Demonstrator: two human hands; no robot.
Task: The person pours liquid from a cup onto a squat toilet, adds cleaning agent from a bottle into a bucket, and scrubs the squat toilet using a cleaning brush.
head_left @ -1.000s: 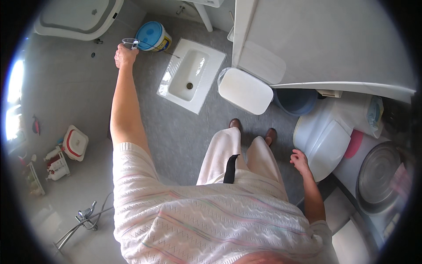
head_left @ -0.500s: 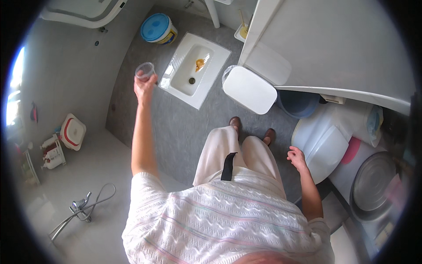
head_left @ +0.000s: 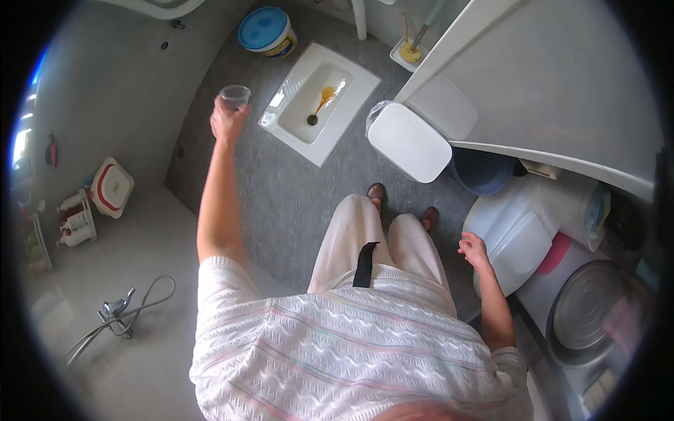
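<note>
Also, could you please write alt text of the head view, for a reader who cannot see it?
A person's left hand holds a clear cup beside a white squat toilet, where an amber streak leads to the drain hole. The right hand is loosely curled, with nothing visible in it. A blue-lidded bucket stands beyond.

The left hand (head_left: 227,121) hides part of the clear cup (head_left: 237,95).

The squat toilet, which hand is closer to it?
Left. The left hand, holding a clear cup, is just left of the squat toilet; the right hand is farther away, to its lower right in the picture.
</note>
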